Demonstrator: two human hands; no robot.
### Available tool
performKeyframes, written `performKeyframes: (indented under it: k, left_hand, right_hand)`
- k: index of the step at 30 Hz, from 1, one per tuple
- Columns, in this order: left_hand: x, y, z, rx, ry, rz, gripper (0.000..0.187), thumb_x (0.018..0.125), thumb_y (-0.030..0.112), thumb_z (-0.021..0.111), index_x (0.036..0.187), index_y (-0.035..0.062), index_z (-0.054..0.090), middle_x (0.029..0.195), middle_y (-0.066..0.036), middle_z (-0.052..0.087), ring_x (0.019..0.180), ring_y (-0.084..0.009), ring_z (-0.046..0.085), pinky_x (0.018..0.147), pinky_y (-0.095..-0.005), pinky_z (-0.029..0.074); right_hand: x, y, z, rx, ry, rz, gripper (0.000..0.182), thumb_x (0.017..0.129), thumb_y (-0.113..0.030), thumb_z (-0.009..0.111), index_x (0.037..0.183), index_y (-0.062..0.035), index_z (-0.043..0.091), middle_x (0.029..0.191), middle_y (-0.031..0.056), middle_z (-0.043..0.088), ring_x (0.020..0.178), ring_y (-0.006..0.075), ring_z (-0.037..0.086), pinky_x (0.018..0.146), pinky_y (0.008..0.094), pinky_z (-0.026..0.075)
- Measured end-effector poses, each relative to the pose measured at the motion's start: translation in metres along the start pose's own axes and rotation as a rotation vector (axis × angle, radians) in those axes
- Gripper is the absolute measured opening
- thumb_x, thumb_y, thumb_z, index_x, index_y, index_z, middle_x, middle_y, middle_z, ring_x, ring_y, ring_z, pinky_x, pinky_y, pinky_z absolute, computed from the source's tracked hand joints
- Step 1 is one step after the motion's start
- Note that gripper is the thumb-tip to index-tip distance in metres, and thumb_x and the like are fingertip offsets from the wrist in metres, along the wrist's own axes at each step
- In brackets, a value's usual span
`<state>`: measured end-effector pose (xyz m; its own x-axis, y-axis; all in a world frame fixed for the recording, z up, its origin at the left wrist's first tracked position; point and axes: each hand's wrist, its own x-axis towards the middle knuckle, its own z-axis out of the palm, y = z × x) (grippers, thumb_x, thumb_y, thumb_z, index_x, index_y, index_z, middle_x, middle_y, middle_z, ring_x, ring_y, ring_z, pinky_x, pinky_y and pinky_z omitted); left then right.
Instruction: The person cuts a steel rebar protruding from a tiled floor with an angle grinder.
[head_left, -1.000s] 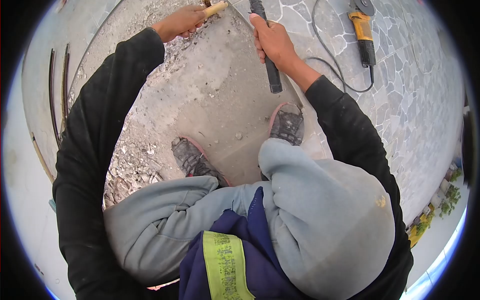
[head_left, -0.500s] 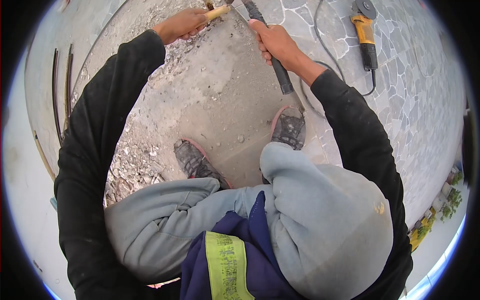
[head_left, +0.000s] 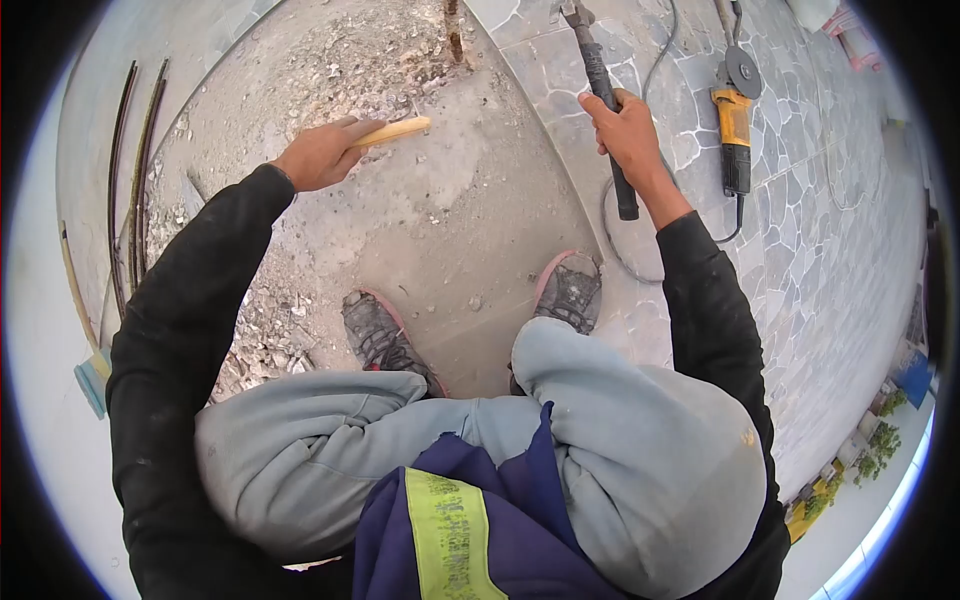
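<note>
My left hand (head_left: 322, 156) is closed around a short pale wooden stick (head_left: 398, 130), which points right over the dusty concrete. My right hand (head_left: 632, 138) grips a hammer (head_left: 594, 65) by its black handle; its metal head is at the top, near the frame edge. The two hands are well apart. Between them, farther off, a rusty metal bar (head_left: 454, 32) stands up from the rubble-strewn ground. A yellow and black angle grinder (head_left: 734, 125) lies on the stone paving, to the right of my right hand.
Loose rubble (head_left: 268, 335) lies left of my shoes (head_left: 385, 330). Several dark rods (head_left: 120, 180) rest at the far left. A grey cable (head_left: 612, 240) loops over the patterned stone paving (head_left: 790, 230). Potted plants (head_left: 880, 445) line the far right.
Both hands have moved apart and nearer to me: the left with the wooden stick to the left, the right with the hammer to the right. The rusty bar shows more fully now.
</note>
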<state>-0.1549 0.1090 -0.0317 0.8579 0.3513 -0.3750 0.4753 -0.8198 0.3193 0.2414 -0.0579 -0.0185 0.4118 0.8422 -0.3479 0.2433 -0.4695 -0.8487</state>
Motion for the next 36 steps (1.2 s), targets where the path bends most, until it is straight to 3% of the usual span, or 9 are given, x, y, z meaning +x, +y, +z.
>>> performKeyframes:
  k: [8,11,13,15,17,25,28,30,36]
  left_hand:
    - [0.015,-0.002,-0.020,0.099,-0.105,-0.262,0.044,0.099,0.016,0.059,0.142,0.0230,0.058,0.107,-0.009,0.069,0.100,-0.0310,0.068,0.086,-0.0462,0.055]
    - [0.003,-0.045,-0.038,0.140,-0.016,-0.467,0.036,0.098,0.018,0.058,0.133,0.0140,0.065,0.113,-0.012,0.072,0.105,-0.0311,0.068,0.090,-0.0465,0.054]
    - [0.015,-0.097,-0.022,-0.149,0.170,-0.377,0.033,0.105,0.026,0.047,0.126,0.0079,0.064,0.098,-0.009,0.069,0.081,-0.0233,0.067,0.074,-0.0397,0.053]
    - [0.015,-0.065,-0.035,-0.796,0.182,-0.547,0.036,0.108,0.033,0.042,0.125,0.0085,0.061,0.083,-0.001,0.058,0.067,-0.0111,0.054,0.059,-0.0297,0.048]
    - [0.033,-0.046,-0.033,-0.940,0.166,-0.475,0.037,0.109,0.038,0.039,0.124,0.0102,0.058,0.077,0.003,0.048,0.061,-0.0052,0.043,0.051,-0.0227,0.039]
    - [0.142,-0.044,0.012,-1.085,0.158,-0.303,0.037,0.109,0.042,0.039,0.107,0.0080,0.054,0.076,0.002,0.047,0.056,-0.0106,0.043,0.046,-0.0265,0.036]
    - [0.173,-0.128,0.031,-0.069,0.129,0.150,0.035,0.102,0.030,0.047,0.084,0.0046,0.064,0.069,-0.004,0.057,0.055,-0.0163,0.052,0.051,-0.0353,0.044]
    - [0.106,-0.106,-0.050,-0.560,-0.149,-0.248,0.043,0.101,0.037,0.045,0.084,0.0043,0.067,0.070,-0.006,0.060,0.056,-0.0189,0.054,0.052,-0.0382,0.045]
    - [0.120,-0.070,-0.024,-0.850,0.150,-0.258,0.043,0.101,0.037,0.046,0.090,0.0027,0.070,0.073,-0.009,0.063,0.061,-0.0218,0.059,0.055,-0.0391,0.048]
  right_hand:
    - [0.069,0.040,-0.006,0.020,0.113,0.046,0.017,0.085,-0.016,0.062,0.082,0.0005,0.063,0.070,0.0048,0.058,0.056,0.0137,0.056,0.052,0.0293,0.049]
    - [0.043,0.028,-0.006,0.087,0.122,0.089,0.020,0.091,-0.021,0.065,0.085,-0.0026,0.063,0.071,0.0022,0.057,0.055,0.0113,0.054,0.049,0.0277,0.048]
    - [0.017,0.011,-0.006,0.066,0.087,0.133,0.023,0.094,-0.025,0.065,0.088,-0.0033,0.062,0.070,0.0010,0.055,0.054,0.0097,0.053,0.047,0.0267,0.046]
    - [-0.003,0.002,-0.004,0.052,0.062,0.178,0.026,0.097,-0.029,0.065,0.091,-0.0041,0.061,0.070,-0.0002,0.054,0.053,0.0081,0.052,0.044,0.0256,0.044]
    - [-0.022,-0.002,-0.005,0.039,-0.062,0.218,0.031,0.100,-0.035,0.064,0.094,-0.0052,0.059,0.069,-0.0020,0.052,0.051,0.0064,0.050,0.041,0.0241,0.041]
    - [-0.103,-0.025,0.029,0.060,-0.207,0.397,0.033,0.104,-0.037,0.061,0.093,-0.0052,0.058,0.069,-0.0021,0.052,0.049,0.0062,0.049,0.042,0.0239,0.041]
    - [-0.135,-0.039,0.021,-0.036,-0.232,0.417,0.036,0.104,-0.037,0.061,0.086,-0.0065,0.057,0.068,-0.0019,0.053,0.050,0.0058,0.050,0.042,0.0236,0.042]
    - [-0.157,-0.035,0.004,-0.070,-0.205,0.434,0.036,0.104,-0.038,0.061,0.086,-0.0067,0.056,0.068,-0.0017,0.053,0.050,0.0059,0.050,0.042,0.0237,0.041]
    - [-0.191,-0.028,-0.020,-0.136,-0.104,0.508,0.037,0.103,-0.040,0.062,0.087,-0.0067,0.056,0.067,-0.0011,0.052,0.049,0.0067,0.050,0.041,0.0241,0.041]
